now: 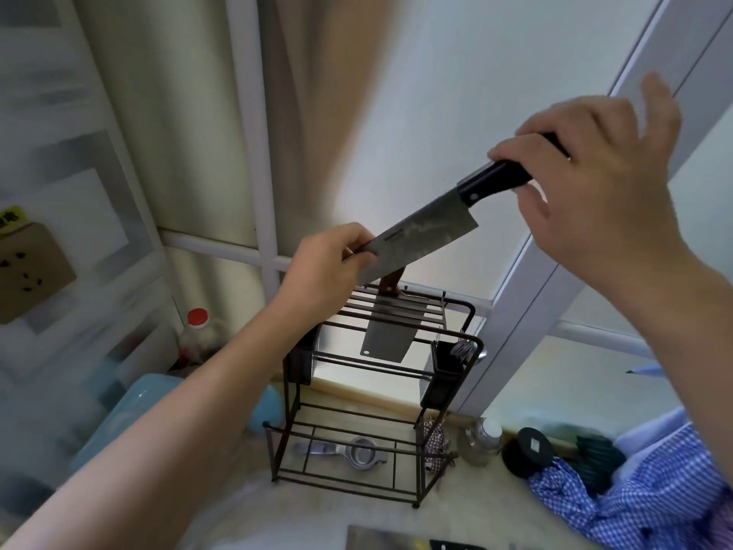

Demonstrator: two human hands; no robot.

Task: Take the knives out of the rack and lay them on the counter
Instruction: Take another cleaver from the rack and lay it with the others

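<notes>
A black-handled cleaver (424, 236) hangs in the air above the black wire rack (468, 339). My right hand (595, 180) grips its handle while my left hand (329, 267) pinches the far end of the blade. A second cleaver (390, 335) with a brown wooden handle stands blade-down in the rack's top slots. Another knife (400, 539) lies flat on the counter at the bottom edge, mostly cut off by the frame.
A metal squeezer (357, 452) lies on the rack's bottom shelf. Right of the rack are a jar (482, 440), a black round lid (529, 450) and blue checked cloth (654, 494). A red-capped bottle (198, 335) and a blue container (131, 406) stand left. Window frames rise behind.
</notes>
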